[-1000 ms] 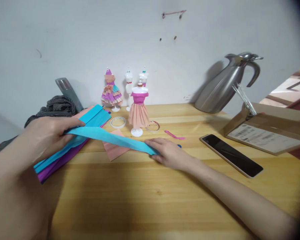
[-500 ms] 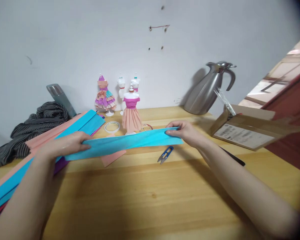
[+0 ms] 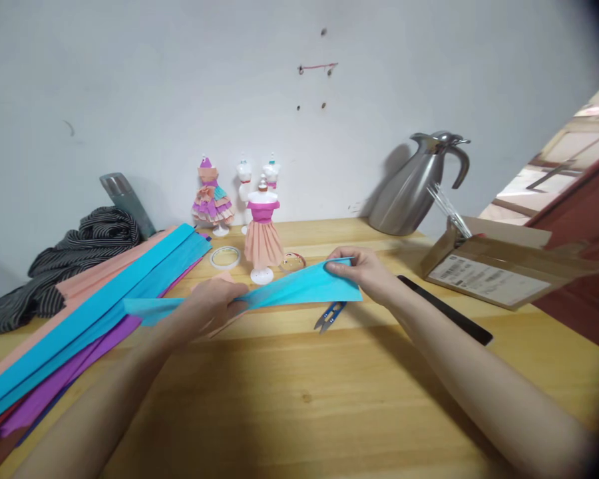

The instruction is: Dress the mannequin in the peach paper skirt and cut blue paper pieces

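Observation:
A strip of blue crepe paper [image 3: 299,286] stretches between my hands above the table. My left hand [image 3: 214,303] is closed on it near its middle, with the free end sticking out to the left. Thumb and fingers of my right hand [image 3: 357,269] pinch the right end. Blue thread snips [image 3: 331,315] lie just beneath that end, partly covered. Behind the strip stands a small dress form [image 3: 263,233] in a magenta top and peach pleated skirt. A peach paper piece [image 3: 222,279] is partly hidden by my left hand.
Stacked crepe paper [image 3: 104,293] and a striped cloth [image 3: 84,246] lie left, near a bottle [image 3: 127,203]. More dress forms [image 3: 212,196] stand behind a tape roll [image 3: 225,257]. At right are a steel jug [image 3: 409,189], an open box [image 3: 489,269] and a black phone [image 3: 446,309].
My left hand has slid right along the blue strip, closer to my right hand, leaving its left end free. My right hand still grips its end, and the strip's right part hangs wider.

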Demonstrator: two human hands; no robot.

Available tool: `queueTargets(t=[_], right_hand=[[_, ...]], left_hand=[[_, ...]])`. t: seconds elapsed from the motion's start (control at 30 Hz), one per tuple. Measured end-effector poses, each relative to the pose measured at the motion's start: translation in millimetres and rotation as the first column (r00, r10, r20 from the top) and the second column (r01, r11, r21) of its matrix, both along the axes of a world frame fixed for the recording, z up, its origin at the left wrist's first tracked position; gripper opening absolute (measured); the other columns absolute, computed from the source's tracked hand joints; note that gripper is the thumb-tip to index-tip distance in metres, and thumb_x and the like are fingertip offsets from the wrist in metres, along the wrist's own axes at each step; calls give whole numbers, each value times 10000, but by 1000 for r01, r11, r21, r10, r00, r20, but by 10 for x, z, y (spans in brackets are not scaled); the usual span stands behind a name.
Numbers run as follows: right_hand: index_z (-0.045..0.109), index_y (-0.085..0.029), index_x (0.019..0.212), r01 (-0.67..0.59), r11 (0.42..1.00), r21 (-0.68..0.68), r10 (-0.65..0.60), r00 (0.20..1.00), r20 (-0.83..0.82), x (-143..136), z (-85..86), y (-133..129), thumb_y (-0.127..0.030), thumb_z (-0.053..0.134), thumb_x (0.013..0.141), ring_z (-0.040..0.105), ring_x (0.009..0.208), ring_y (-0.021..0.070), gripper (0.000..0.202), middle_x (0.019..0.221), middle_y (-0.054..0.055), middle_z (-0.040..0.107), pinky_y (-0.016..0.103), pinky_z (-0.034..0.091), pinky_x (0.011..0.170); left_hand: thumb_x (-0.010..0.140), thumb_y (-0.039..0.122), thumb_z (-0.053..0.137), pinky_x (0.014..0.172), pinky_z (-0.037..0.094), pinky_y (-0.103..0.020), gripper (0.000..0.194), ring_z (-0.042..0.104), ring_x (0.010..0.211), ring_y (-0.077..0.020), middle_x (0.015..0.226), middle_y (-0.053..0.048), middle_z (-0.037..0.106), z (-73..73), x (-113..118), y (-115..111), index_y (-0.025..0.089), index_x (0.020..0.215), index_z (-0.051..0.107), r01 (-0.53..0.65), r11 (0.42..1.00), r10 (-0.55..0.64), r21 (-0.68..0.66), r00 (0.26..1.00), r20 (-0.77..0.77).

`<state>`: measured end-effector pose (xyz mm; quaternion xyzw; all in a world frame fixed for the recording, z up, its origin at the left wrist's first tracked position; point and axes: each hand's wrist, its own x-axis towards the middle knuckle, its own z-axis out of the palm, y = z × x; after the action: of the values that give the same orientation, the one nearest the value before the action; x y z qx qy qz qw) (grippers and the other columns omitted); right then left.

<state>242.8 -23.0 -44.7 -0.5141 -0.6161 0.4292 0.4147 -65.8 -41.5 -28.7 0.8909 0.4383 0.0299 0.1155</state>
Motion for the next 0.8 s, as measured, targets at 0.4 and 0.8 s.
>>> queueTargets(t=[0.4, 0.8], right_hand=[[538, -171, 743, -172, 983, -64, 161, 976, -147, -9, -22, -6, -503, 780, 569, 491, 487, 90, 446, 561, -48, 541, 221, 372, 469], [718, -140, 786, -284, 949, -137, 267, 955, -130, 155, -194, 107, -356, 802, 575, 592, 576, 111, 313, 670, 12, 680, 218, 446, 547]], left_hand=[[857, 413, 446, 701, 420, -255, 286, 557, 784, -167, 860, -10, 646, 257, -315, 157, 171, 816, 592, -11, 943, 13, -331, 1000, 3], [815, 219, 449, 774, 435, -336, 246, 591, 880, -232, 946, -77, 674, -74, -164, 124, 188, 948, 654, 75, 986, -89, -146, 992, -92]])
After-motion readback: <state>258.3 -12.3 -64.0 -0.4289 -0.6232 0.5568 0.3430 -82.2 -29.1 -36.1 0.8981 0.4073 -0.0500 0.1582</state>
